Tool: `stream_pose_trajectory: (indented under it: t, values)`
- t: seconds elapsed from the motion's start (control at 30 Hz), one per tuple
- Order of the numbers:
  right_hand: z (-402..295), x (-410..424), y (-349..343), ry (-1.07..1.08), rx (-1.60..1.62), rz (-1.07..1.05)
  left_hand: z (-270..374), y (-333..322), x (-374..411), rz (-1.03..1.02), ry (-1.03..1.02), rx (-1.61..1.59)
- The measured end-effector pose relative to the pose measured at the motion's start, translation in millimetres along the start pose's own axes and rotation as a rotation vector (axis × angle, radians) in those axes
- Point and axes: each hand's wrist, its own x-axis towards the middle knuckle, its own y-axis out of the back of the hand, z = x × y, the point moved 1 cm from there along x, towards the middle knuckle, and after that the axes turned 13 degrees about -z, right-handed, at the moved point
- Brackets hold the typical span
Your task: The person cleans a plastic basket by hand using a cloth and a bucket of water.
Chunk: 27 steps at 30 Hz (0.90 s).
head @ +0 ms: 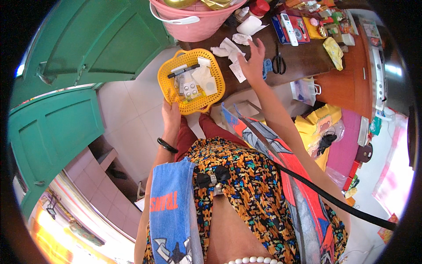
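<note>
My left hand (170,110) grips the near left rim of a yellow plastic basket (163,77), which is held beside the dark wooden table (308,66). Inside the basket lie a blister pack of pills (190,89), a black pen (183,71), crumpled white paper (205,80) and other small items. Over the table edge, my right hand (254,61) has its fingers apart and holds nothing visible. Around it are crumpled tissues (227,49), a slip of paper with writing (237,71) and a blue cloth-like item (267,67). Black-handled scissors (279,63) lie to its right.
A pink bucket (194,28) with a white handle stands at the back of the table. A tissue roll (249,25), a white remote control (289,29) and a crumpled yellow packet (333,52) lie farther right. Green doors (56,122) stand at the left. A towel (171,204) hangs over my front.
</note>
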Motion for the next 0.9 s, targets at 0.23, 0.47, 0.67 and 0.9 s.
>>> stream_pose_trajectory:
  t: [0.23,0.47,0.67,0.9]
  values:
    - [-43.8,-54.0,19.8,-0.065,0.573,-0.208,-11.3,9.5,-3.5,-0.011,-0.005,-0.003]
    - [-121.7,-60.1,-22.7,0.249,0.276,-0.634,2.9,-1.2,-10.9,0.036,0.003,0.101]
    - [-127.5,-55.1,-52.7,0.067,-0.206,-0.666,18.3,-13.6,-22.2,0.062,-0.069,0.337]
    - [-128.9,-57.8,-54.8,-0.130,-0.186,-0.754,33.3,-26.5,-35.0,0.103,-0.039,0.295]
